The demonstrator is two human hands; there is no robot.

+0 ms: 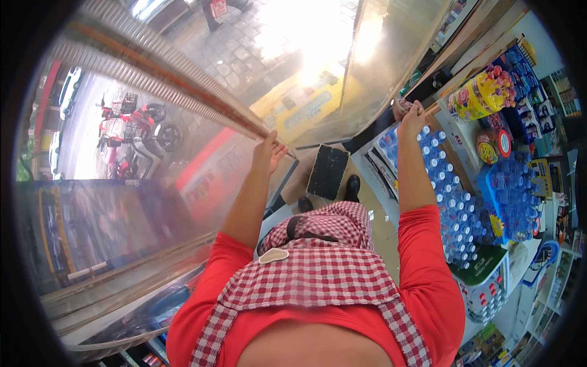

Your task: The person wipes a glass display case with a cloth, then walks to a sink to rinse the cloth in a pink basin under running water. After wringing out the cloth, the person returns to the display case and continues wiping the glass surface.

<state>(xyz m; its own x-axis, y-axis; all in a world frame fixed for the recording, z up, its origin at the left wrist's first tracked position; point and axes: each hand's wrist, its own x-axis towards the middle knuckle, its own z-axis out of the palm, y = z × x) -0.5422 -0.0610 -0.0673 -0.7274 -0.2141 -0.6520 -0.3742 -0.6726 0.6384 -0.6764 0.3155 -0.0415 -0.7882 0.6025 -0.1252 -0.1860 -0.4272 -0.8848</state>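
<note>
Clear plastic strip curtains hang across a doorway before me. At the lower end of a ribbed edge strip [215, 98] of the curtain is my left hand [269, 153], its thumb and palm against the strip and some fingers spread; how firmly it grips cannot be told. My right hand [411, 118], arm stretched forward, has its fingers closed on a small item at the curtain's right side, beside the shop shelving; what the item is cannot be made out. A red-and-white checked apron [302, 275] covers my front.
A black mat [328, 172] lies on the floor beyond my shoes. Shrink-wrapped water bottles [451, 197] are stacked at the right, near a yellow candy jar [479, 96] and a green-lidded box [481, 266]. Through the plastic show parked red scooters [133, 133] and a paved walkway [234, 59].
</note>
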